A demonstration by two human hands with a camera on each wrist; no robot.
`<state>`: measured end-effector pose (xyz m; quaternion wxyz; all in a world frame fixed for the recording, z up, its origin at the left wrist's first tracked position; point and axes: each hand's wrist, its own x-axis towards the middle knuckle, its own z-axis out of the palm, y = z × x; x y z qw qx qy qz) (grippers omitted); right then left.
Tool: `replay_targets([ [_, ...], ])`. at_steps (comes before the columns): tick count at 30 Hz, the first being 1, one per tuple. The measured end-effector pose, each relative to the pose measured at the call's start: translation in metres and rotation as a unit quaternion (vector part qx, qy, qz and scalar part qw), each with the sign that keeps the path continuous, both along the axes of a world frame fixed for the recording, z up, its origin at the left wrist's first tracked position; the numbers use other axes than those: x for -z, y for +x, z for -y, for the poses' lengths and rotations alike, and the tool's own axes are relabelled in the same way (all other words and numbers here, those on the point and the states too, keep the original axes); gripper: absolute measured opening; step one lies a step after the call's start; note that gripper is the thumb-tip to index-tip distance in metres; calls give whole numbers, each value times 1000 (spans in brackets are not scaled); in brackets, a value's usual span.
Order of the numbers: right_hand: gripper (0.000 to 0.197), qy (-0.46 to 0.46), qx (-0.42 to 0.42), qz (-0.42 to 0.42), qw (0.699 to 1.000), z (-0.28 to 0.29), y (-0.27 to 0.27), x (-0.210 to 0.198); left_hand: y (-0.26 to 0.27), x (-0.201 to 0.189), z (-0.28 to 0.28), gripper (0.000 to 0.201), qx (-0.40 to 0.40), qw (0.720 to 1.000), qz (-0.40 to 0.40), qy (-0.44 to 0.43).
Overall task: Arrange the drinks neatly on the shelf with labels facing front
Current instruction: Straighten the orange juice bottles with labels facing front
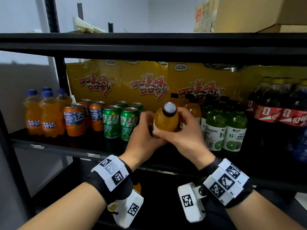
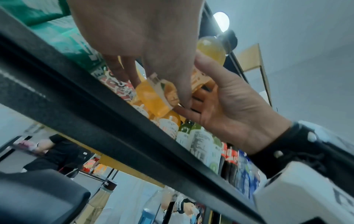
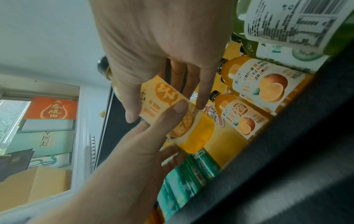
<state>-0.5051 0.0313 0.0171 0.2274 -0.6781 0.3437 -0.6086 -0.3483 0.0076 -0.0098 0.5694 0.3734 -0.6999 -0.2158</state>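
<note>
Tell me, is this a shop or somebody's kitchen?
Probably a shop's stockroom. A black metal shelf holds rows of soda cans and bottles, with cardboard boxes on top.

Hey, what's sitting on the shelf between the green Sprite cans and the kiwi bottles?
In the head view, the mango juice bottle, held by the left hand and right hand, with more orange juice bottles behind.

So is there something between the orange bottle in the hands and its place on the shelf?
Nothing visible blocks it. Both the left hand and right hand hold the orange bottle over a free gap between the green cans and the green bottles.
</note>
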Motion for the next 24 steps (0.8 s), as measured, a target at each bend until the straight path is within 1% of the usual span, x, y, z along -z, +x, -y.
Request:
replay_targets([
  [2,67,23,25,-25,999,3,-2,-9,3,0,1,63,24,999,-23,24],
  [4,73,51,47,-44,997,6,-3,-19,7,0,0,57,60,996,-31,51],
  [7,90,100,43,-91,990,15,-3,-33,10,2,0,53,86,992,-40,85],
  [8,91,112,43,-114,986,17,-3,-37,12,2,2,50,92,991,-36,95],
  [9,86,121,45,-126,984,20,-2,-39,13,2,4,47,98,989,-26,108],
  [11,62,136,45,-120,982,27,0,-40,15,-1,8,44,95,986,16,137],
  [12,53,148,42,-112,982,32,2,-39,18,-4,10,48,80,985,49,146],
  [13,54,162,45,-107,980,37,5,-39,21,-5,12,53,54,984,92,146],
  [14,63,178,52,-105,977,43,7,-39,24,-6,13,55,23,980,146,134],
  [15,75,193,63,-104,974,49,10,-40,28,-6,14,53,-9,972,205,115],
  [16,83,202,75,-107,971,54,14,-41,31,-5,14,49,-40,960,261,93],
  [17,84,208,83,-115,968,59,18,-43,35,-3,15,43,-65,948,303,74],
  [18,81,213,89,-126,965,65,22,-45,37,0,16,38,-84,938,330,60],
  [20,65,223,105,-149,958,76,30,-49,38,4,17,32,-106,928,354,42],
  [22,50,229,119,-157,953,86,36,-52,37,6,19,33,-118,921,371,18],
  [24,44,221,139,-159,952,97,42,-53,36,7,20,34,-106,919,381,-6],
])
